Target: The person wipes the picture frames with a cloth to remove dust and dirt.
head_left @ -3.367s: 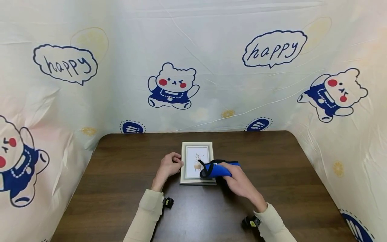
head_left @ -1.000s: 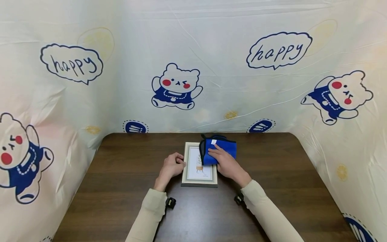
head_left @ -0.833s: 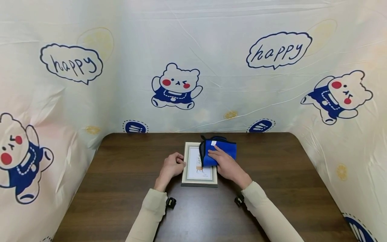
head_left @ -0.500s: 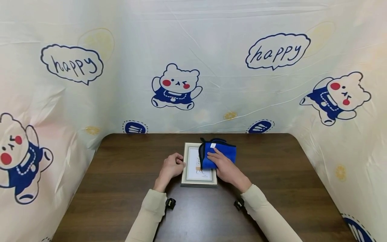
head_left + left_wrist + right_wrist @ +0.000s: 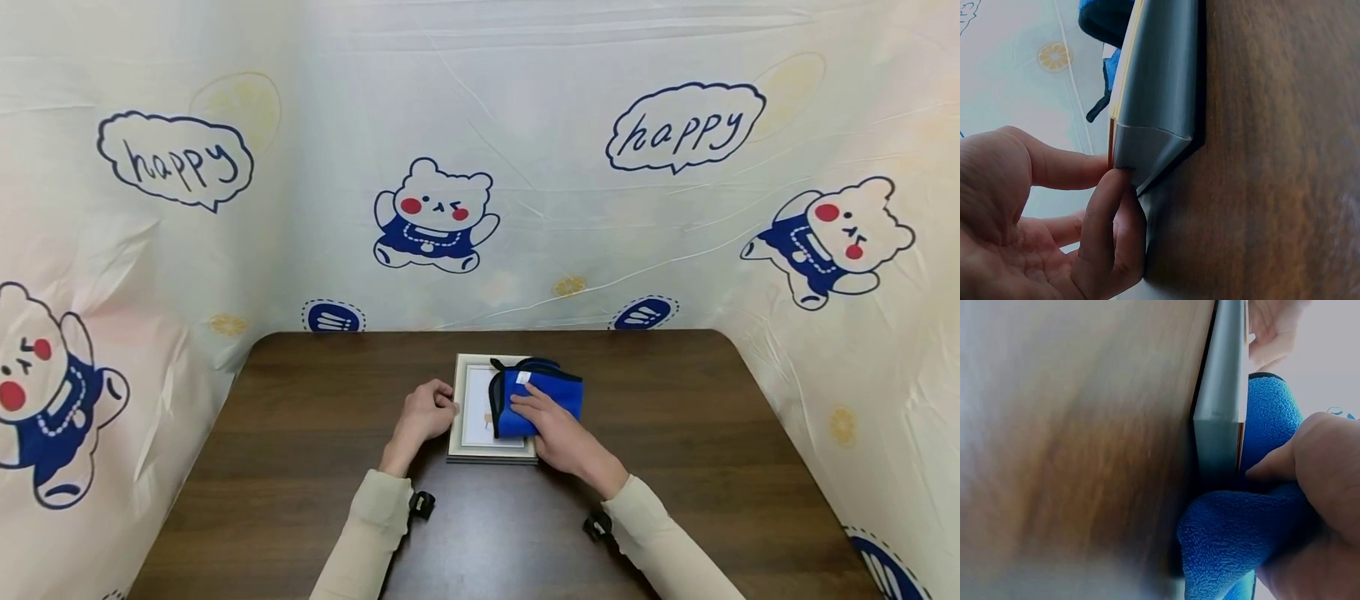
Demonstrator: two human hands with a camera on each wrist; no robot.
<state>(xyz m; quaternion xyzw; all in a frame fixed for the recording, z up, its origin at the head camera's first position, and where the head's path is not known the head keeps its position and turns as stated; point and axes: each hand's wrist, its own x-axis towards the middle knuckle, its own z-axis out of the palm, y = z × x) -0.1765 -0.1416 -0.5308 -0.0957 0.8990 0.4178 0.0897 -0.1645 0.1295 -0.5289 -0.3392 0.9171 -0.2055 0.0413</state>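
A cream picture frame with a small plant print lies flat on the dark wooden table. My left hand holds its left edge; in the left wrist view the thumb touches the top rim and curled fingers meet the side. A folded blue cloth with black edging and a white tag covers the right part of the frame. My right hand holds this cloth against the frame, with fingers laid over it. In the right wrist view the cloth bunches below the thumb. Much of the print is hidden.
The dark wooden table runs to a patterned curtain at the back and both sides. A small black wrist camera sits at the left cuff and another wrist camera at the right cuff.
Over the last second my right hand has slid the cloth toward me down the frame's right side. Earlier the cloth was bunched near the frame's front. My left hand stays at the left edge.
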